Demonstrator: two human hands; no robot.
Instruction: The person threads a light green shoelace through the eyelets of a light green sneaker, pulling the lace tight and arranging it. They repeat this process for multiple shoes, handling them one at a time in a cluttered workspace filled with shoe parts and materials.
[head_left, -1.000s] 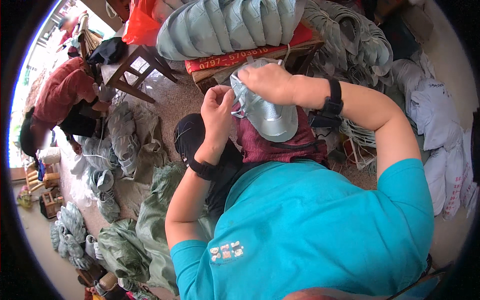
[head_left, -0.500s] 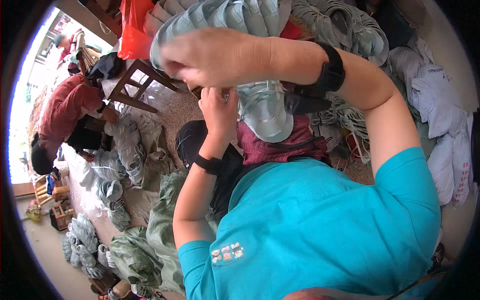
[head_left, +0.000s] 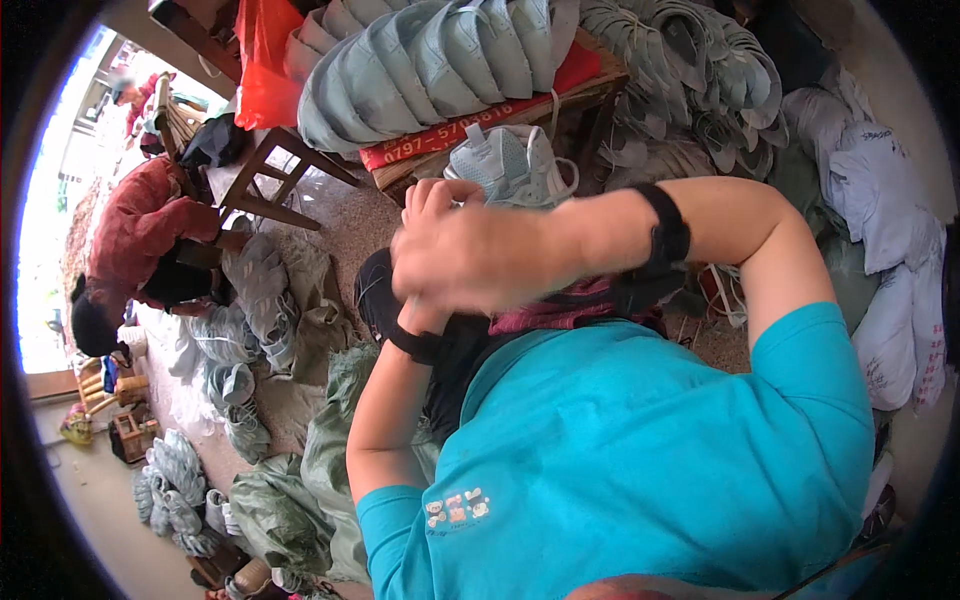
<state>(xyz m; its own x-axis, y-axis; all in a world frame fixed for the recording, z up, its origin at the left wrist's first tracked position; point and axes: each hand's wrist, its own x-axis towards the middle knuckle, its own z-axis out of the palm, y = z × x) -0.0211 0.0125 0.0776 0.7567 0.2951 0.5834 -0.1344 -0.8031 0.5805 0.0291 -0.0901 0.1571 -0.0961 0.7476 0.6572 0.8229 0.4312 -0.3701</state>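
Observation:
A pale grey-green shoe upper [head_left: 508, 168] lies over my lap, just beyond my hands, with its loops and eyelet area up. My left hand [head_left: 440, 197] is closed with bent fingers at the upper's left edge and seems to grip it there. In front of it my right hand [head_left: 478, 258] crosses over my left wrist, slightly blurred. Its fingers are curled in, and whatever they may pinch is hidden. The right forearm covers the nearer part of the upper.
Ahead, a wooden bench with a red cover [head_left: 440, 140] carries a row of nested shoe uppers [head_left: 430, 75]. More uppers [head_left: 690, 70] hang in bundles at right. A wooden stool [head_left: 275, 175], green sacks [head_left: 285, 510] and a bent-over co-worker [head_left: 140, 235] are at left.
My right hand has swung down and toward me, from above the bench edge to over my left wrist. The shoe upper has shifted away from me and turned. My left hand stays close by.

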